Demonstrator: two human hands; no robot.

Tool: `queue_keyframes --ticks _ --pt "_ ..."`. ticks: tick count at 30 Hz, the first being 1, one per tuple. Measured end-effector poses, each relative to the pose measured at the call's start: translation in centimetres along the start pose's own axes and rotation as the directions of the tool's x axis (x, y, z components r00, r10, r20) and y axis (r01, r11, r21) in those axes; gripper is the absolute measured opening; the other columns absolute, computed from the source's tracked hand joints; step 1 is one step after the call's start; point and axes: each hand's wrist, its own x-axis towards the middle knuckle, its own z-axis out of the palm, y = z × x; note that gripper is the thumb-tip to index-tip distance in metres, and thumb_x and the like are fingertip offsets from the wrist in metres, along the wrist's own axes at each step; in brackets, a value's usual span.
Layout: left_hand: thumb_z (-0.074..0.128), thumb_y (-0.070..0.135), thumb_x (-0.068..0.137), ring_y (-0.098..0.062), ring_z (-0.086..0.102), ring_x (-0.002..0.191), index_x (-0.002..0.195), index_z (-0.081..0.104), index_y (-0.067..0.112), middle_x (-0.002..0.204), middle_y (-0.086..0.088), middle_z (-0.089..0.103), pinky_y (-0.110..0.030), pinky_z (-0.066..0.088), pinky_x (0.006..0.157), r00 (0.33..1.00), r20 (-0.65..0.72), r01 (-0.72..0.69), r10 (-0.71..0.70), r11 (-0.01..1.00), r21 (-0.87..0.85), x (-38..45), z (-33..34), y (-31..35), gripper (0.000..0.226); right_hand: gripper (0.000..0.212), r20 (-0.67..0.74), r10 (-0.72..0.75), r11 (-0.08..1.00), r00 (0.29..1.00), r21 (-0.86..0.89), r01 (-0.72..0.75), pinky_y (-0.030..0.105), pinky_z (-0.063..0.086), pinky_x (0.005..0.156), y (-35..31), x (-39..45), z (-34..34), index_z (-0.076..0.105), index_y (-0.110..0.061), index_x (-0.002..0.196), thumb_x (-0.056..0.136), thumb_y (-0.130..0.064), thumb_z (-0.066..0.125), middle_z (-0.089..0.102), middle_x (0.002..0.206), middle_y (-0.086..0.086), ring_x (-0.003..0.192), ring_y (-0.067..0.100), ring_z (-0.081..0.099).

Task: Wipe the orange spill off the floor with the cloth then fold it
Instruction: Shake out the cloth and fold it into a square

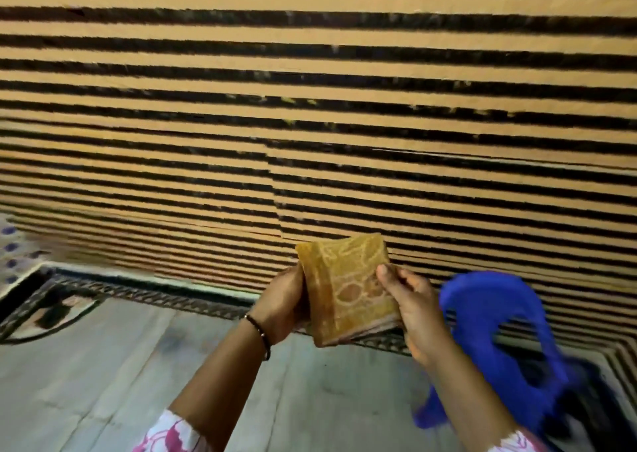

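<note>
Cloth (348,288) is off the floor, folded into a thick square pad, held up at mid-frame between both hands in front of the striped wall (310,107). Left hand (282,308) cups the pad's left edge, palm against the fold, fingers hidden behind the fabric. Right hand (412,308) pinches the right edge, thumb on the front face, other fingers behind. Layered edges show at the pad's bottom right corner. Open room: bare grey floor (103,365) below and left of the arms, nothing on it within reach. Tight side is the right: blue plastic chair (496,327) sits just beside the right forearm, near the wall corner. Patterned dark border strip (138,289) runs along the wall base, with a framed patterned panel at the left edge. Wall is orange with black horizontal stripes, a vertical seam above the cloth. Beaded bracelet (260,334) on left wrist; floral sleeves (165,434) cut off at the bottom edge. Frame is motion-blurred, chair most of all; its legs and the floor under it are hard to read. Cannot tell if any orange spill is on the floor.
</note>
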Motion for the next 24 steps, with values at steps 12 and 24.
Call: queue_keyframes --ticks 12,24 --pt "0.043 0.049 0.087 -0.031 0.065 0.091 0.107 0.069 0.009 0.105 -0.018 0.069 -0.042 0.053 0.076 0.775 0.574 0.370 -0.264 0.926 -0.074 5.5 22.1 -6.7 0.051 0.053 -0.293 0.144 0.872 0.945 0.490 0.019 0.031 0.057 0.061 0.8 -6.6 -22.4 0.071 -0.008 0.105 0.053 -0.006 0.080 0.071 0.097 0.016 0.081 0.025 0.070" --pt "0.052 0.004 0.091 -0.023 0.070 0.080 0.116 0.058 0.011 0.094 -0.009 0.072 -0.036 0.057 0.061 0.738 0.548 0.344 -0.393 0.918 0.195 17.6 33.3 -13.8 0.027 0.033 -0.401 0.380 0.902 0.834 0.360 -0.238 0.032 0.056 0.057 4.8 2.5 -36.3 0.055 -0.011 0.120 0.090 0.003 0.047 0.072 0.090 0.006 0.073 0.021 0.070"
